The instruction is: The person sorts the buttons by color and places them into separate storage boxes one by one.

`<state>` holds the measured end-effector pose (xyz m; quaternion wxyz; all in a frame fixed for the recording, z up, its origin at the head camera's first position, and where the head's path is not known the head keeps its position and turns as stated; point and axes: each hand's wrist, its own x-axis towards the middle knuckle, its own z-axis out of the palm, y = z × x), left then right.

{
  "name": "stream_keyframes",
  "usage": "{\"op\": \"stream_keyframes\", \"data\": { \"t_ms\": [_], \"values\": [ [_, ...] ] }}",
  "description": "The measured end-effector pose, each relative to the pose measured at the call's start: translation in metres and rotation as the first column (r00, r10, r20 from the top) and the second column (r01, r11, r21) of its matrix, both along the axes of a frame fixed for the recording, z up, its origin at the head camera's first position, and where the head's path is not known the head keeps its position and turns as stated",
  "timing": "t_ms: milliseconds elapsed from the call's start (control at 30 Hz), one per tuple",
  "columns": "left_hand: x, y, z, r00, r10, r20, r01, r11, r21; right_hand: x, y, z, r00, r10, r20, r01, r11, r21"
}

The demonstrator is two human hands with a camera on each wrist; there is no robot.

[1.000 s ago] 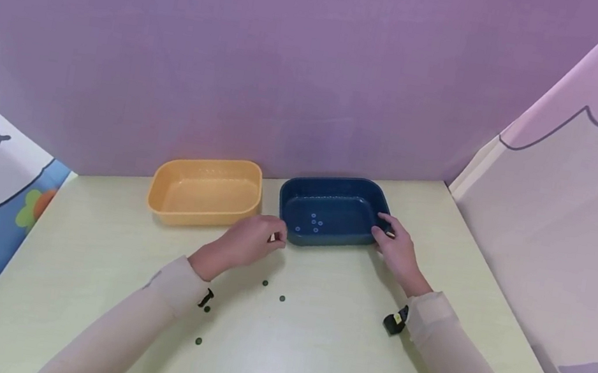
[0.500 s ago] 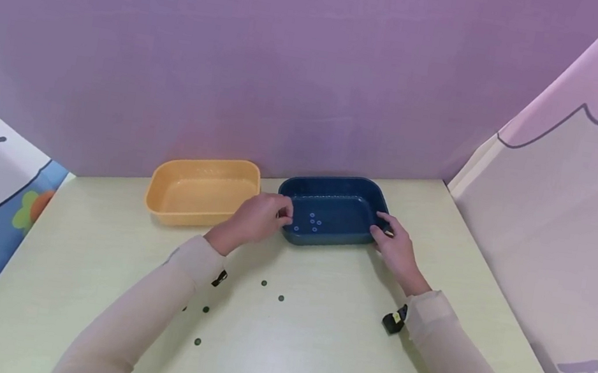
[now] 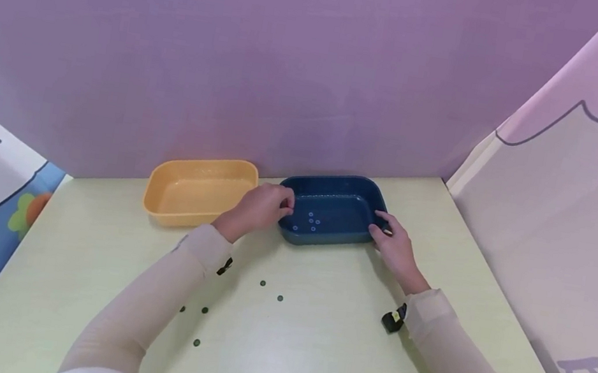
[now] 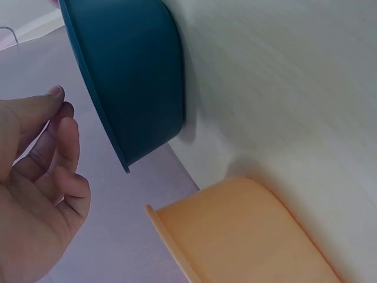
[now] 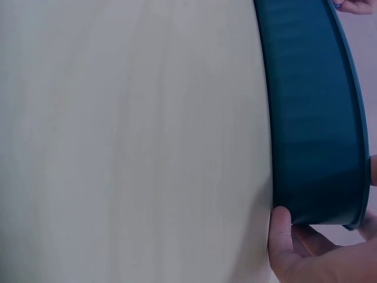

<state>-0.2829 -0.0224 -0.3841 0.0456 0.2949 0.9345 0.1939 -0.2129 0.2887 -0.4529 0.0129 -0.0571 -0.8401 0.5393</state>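
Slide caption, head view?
Left hand at left end of blue tray, right hand gripping its right; yellow tray alongside; discs on table.

- One yellow-orange rounded-rectangular plastic tray (image 3: 198, 198), far left
- One dark-blue rounded-rectangular plastic tray (image 3: 342, 211), to its right
- Five small pale-blue rings (image 3: 318, 222) inside that dark-blue tray
- Five small dark-green round discs (image 3: 205, 310) visible nearer on the pale tabletop (image 3: 320, 357)
- Two bare hands: left hand (image 3: 262, 208), right hand (image 3: 397, 246)
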Motion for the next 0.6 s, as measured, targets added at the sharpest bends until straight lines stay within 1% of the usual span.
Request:
{"op": "stream_keyframes", "data": {
  "t_ms": [200, 433, 600],
  "values": [
    [-0.008, 0.002, -0.002, 1.0, -0.014, -0.009, 0.014, 0.999, -0.046, 0.0, -0.003, -0.002, 1.0, 0.001, 0.006, -0.001, 1.0, 0.006],
    [-0.015, 0.001, -0.003, 1.0, 0.024, 0.001, -0.024, 0.998, -0.052, 0.0, -0.007, -0.004, 1.0, 0.009, 0.003, -0.009, 1.0, -0.01],
    [-0.017, -0.003, -0.005, 0.999, 0.044, 0.002, -0.044, 0.996, -0.072, -0.001, -0.009, -0.004, 1.0, 0.018, 0.0, -0.018, 1.0, -0.014]
  ]
}}
